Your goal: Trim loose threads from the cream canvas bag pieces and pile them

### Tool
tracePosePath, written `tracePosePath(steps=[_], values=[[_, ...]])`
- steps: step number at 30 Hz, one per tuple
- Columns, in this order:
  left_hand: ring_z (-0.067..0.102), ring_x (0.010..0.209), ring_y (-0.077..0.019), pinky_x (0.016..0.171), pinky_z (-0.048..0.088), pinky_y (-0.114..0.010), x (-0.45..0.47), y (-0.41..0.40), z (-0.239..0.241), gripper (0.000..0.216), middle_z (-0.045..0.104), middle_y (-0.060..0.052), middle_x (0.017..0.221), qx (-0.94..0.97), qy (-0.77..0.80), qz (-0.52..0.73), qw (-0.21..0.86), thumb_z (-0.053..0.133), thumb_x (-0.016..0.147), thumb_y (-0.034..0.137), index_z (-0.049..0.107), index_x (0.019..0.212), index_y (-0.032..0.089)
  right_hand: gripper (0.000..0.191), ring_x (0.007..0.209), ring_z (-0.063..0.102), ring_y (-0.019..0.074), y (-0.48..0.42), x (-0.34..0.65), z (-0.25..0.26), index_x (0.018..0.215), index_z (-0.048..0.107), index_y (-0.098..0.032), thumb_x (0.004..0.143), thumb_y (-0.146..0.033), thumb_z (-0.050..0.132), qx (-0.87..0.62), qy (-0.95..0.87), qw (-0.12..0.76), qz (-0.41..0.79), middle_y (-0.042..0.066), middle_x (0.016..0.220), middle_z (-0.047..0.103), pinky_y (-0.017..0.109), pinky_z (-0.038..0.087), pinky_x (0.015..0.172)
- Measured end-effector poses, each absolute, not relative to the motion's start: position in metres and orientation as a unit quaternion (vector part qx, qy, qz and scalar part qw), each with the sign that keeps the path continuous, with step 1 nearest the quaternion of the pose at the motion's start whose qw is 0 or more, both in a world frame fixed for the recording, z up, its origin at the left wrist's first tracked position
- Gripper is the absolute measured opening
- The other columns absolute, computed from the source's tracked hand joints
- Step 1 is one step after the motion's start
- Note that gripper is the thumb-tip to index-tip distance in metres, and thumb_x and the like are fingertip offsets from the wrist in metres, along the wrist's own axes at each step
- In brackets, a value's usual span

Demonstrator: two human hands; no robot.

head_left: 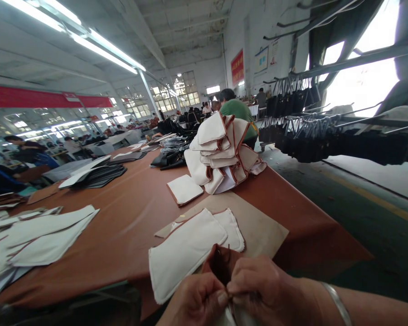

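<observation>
Brown leather-like sheeting covers the long worktable (122, 217), which fills the left and middle of the view. Farther up its right side sits a tall heap of white fabric pouches with brown trim (224, 154), and behind that heap a person in a green shirt (238, 111) is turned away. White flat panels (44, 237) lie fanned at the left edge. Nearer, a tan paper sheet (261, 231) bears a white padded fabric pouch (183, 251) that overlaps a second white pouch (233, 228). At the bottom edge the left hand (195, 301) and right hand (261, 290) meet, thumbs and fingertips pinched together on a small dark brown leather piece (221, 267), which stands up just beside the near pouch's lower right corner. A silver bangle (336, 301) circles the right wrist.
</observation>
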State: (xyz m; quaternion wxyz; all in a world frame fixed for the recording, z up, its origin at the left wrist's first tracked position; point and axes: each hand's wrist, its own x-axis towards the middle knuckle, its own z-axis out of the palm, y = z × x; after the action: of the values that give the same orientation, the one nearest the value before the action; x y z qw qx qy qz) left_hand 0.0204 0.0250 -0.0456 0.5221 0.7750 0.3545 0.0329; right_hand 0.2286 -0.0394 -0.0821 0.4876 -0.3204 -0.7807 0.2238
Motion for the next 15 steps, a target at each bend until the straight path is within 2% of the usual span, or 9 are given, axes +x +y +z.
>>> tracePosePath(steps=[3,5,8,11,13,15], values=[[0.036,0.063,-0.0103,0.055,0.027,-0.024,0.019,0.026,-0.043,0.059,0.043,0.0,0.068,0.82,0.302,0.057,0.483,0.042,0.086,0.073,0.045,0.069,0.017,0.034,0.071,0.053,0.0115,-0.035,0.238,-0.069,0.099,0.063,-0.013,0.1,-0.043,0.046,-0.368,-0.662,0.446,0.477,0.003,0.08,0.061,0.021,0.043,0.066],[0.037,0.062,-0.0101,0.055,0.028,-0.023,0.017,0.028,-0.047,0.054,0.042,0.0,0.066,0.851,0.28,0.078,0.437,0.04,0.09,0.067,0.042,0.068,0.018,0.042,0.068,0.049,0.0107,-0.028,0.243,-0.057,0.09,0.064,-0.012,0.099,-0.049,0.046,-0.392,-0.637,0.377,0.546,0.001,0.074,0.056,0.021,0.04,0.064],[0.039,0.063,-0.0101,0.055,0.028,-0.022,0.014,0.031,-0.056,0.049,0.045,0.0,0.068,0.879,0.271,0.078,0.385,0.037,0.093,0.061,0.044,0.071,0.018,0.03,0.062,0.043,0.0083,-0.02,0.245,-0.043,0.071,0.059,-0.012,0.088,-0.036,0.063,-0.379,-0.671,0.304,0.56,-0.003,0.066,0.05,0.02,0.037,0.061],[0.039,0.066,-0.0109,0.057,0.029,-0.022,0.016,0.03,-0.057,0.051,0.047,-0.001,0.072,0.874,0.281,0.074,0.389,0.038,0.092,0.065,0.044,0.073,0.018,0.021,0.068,0.045,0.0091,-0.02,0.24,-0.038,0.066,0.054,-0.013,0.082,-0.024,0.063,-0.344,-0.706,0.329,0.523,-0.003,0.066,0.049,0.019,0.037,0.063],[0.04,0.068,-0.0115,0.06,0.03,-0.023,0.019,0.027,-0.053,0.053,0.048,-0.002,0.075,0.85,0.276,0.085,0.44,0.041,0.09,0.068,0.046,0.075,0.017,0.022,0.069,0.045,0.0095,-0.022,0.236,-0.041,0.065,0.051,-0.014,0.082,-0.024,0.061,-0.321,-0.718,0.365,0.498,-0.003,0.064,0.048,0.019,0.037,0.064],[0.037,0.067,-0.0107,0.059,0.028,-0.024,0.021,0.023,-0.044,0.053,0.045,-0.001,0.075,0.797,0.262,0.079,0.538,0.044,0.088,0.07,0.045,0.077,0.018,0.024,0.061,0.04,0.0075,-0.024,0.234,-0.046,0.063,0.048,-0.014,0.082,-0.024,0.06,-0.316,-0.712,0.378,0.501,-0.004,0.059,0.044,0.018,0.035,0.059]])
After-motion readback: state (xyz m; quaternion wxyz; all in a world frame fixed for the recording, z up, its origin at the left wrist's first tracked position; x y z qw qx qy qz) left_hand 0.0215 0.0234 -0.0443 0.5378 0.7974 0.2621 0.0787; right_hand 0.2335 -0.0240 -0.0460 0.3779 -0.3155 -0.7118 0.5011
